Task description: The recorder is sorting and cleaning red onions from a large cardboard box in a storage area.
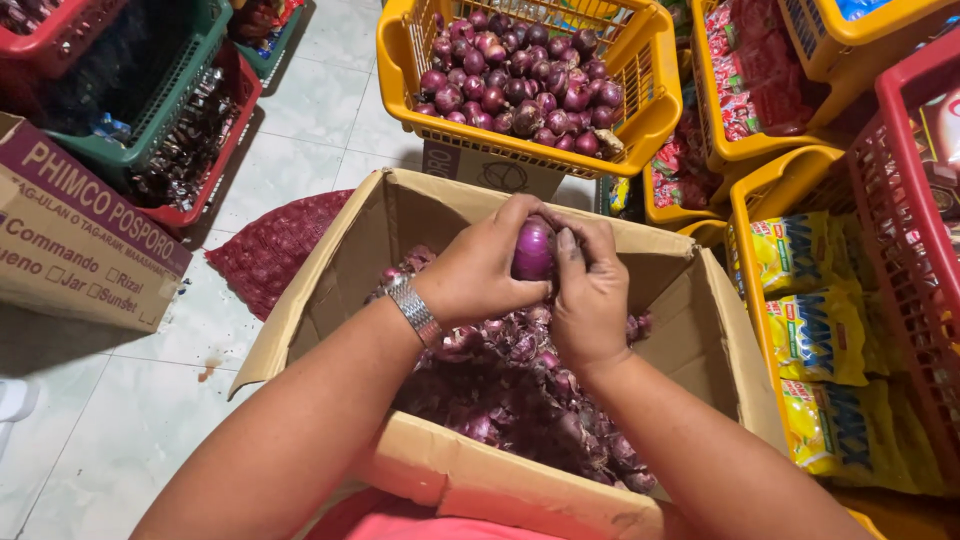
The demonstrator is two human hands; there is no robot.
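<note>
A red onion (pixel 534 249) is held between both hands over an open cardboard box (pixel 330 260). My left hand (pixel 480 270), with a metal watch on the wrist, wraps the onion's left side. My right hand (pixel 590 300) grips its right side with the thumb against the skin. Inside the box lies a heap of purple onion skins and onions (pixel 520 390). Beyond the box stands a yellow basket (pixel 640 110) filled with peeled-looking red onions (pixel 520 80).
A red mesh sack (pixel 275 245) lies on the tiled floor left of the box. Another printed cardboard box (pixel 70 240) sits at far left. Yellow and red baskets with packets (pixel 815 330) crowd the right side; green and red baskets (pixel 170 110) stand at upper left.
</note>
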